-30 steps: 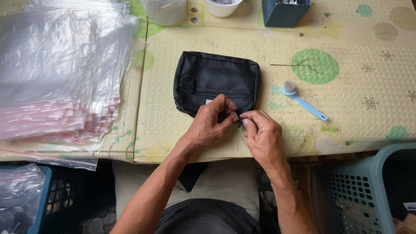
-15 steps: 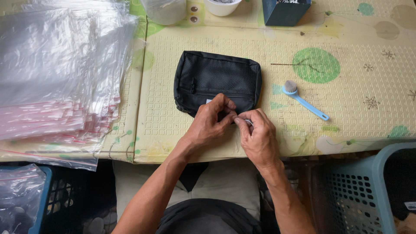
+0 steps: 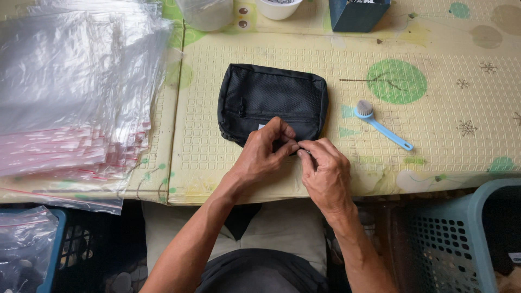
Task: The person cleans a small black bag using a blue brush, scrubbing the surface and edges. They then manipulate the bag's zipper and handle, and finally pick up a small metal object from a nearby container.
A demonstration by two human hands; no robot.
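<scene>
We see a stack of clear plastic bags (image 3: 70, 92) with pink sealing strips spread over the left part of the table, well apart from the work, and a small blue brush (image 3: 382, 126) lying on the patterned yellow mat (image 3: 434, 135) to the right of the pouch, its bristled head toward the pouch and its handle running away down to the right. Along the far edge stand a clear container (image 3: 209, 13), a white cup (image 3: 278, 6) and a dark blue box (image 3: 358, 13). A teal basket (image 3: 461, 239) sits below the table edge at the right, and a blue-rimmed crate (image 3: 32, 249) holding more plastic at the lower left. Nothing lies between these and the black pouch (image 3: 271, 100), which rests flat on the mat near the middle, its long axis running left to right and its mesh front with a zip line facing up. Our left hand (image 3: 266, 149) and right hand (image 3: 325, 171) meet at the pouch's near edge, fingers curled and pinched together on something small there; what they grip we cannot tell, since the fingertips hide it.
</scene>
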